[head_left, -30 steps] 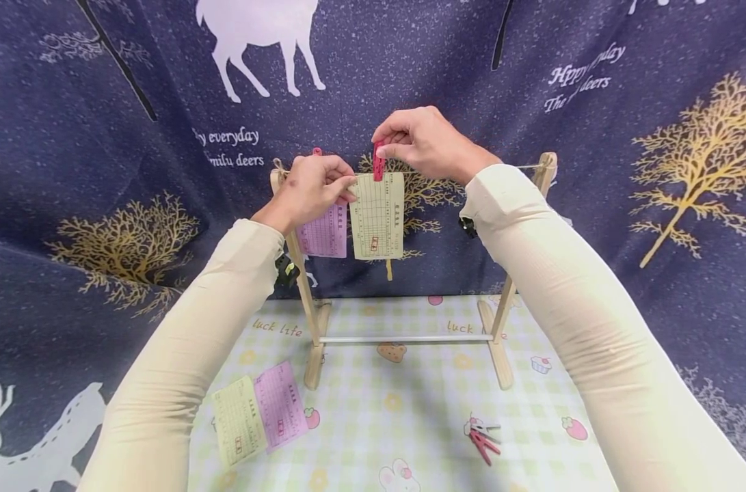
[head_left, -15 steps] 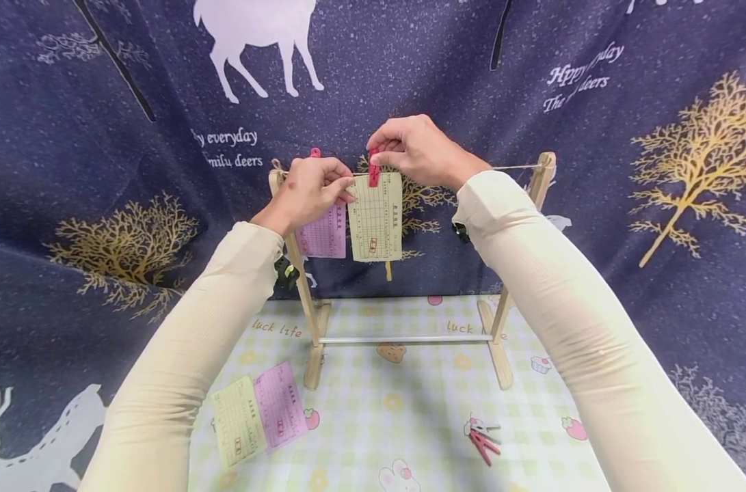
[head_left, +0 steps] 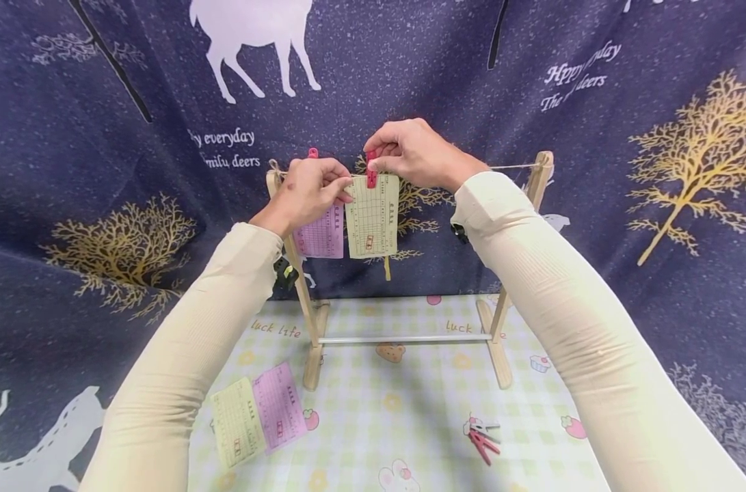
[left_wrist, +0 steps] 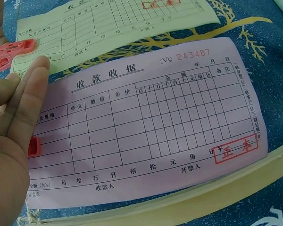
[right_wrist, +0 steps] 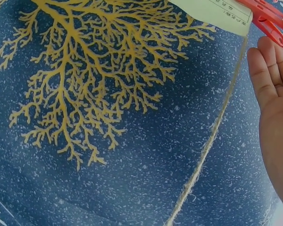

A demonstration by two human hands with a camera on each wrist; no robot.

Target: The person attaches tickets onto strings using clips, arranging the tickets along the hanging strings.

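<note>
A: First item, and where was it?
B: One pale yellow, rectangular printed paper slip (head_left: 373,222), upright, top edge at a thin tan fibre string (head_left: 514,166) tied across a light wooden stand (head_left: 537,181). Left hand (head_left: 311,188): grip pinching the slip's upper left corner, presumably to keep it level. Right hand (head_left: 416,154): grip pinching a red plastic clothespin (head_left: 371,176) over the top edge, likely to fix paper to string
A: Other stock?
B: One lilac printed paper slip (head_left: 323,236), hanging just left, with a second red clothespin (head_left: 313,153) above it. On the cloth-covered surface (head_left: 403,403): a loose yellow slip (head_left: 237,424) and a loose lilac slip (head_left: 280,406), side by side; opposite, a small pile of red and grey clothespins (head_left: 485,444), probably kept within reach
A: Differences by view?
B: The left wrist view gave the hanging lilac slip's ruled grid, red number 243487 and red stamp, partly covered by the left hand in the head view. The right wrist view gave the string's frayed fibres. Only the head view listed the loose slips and the pile
</note>
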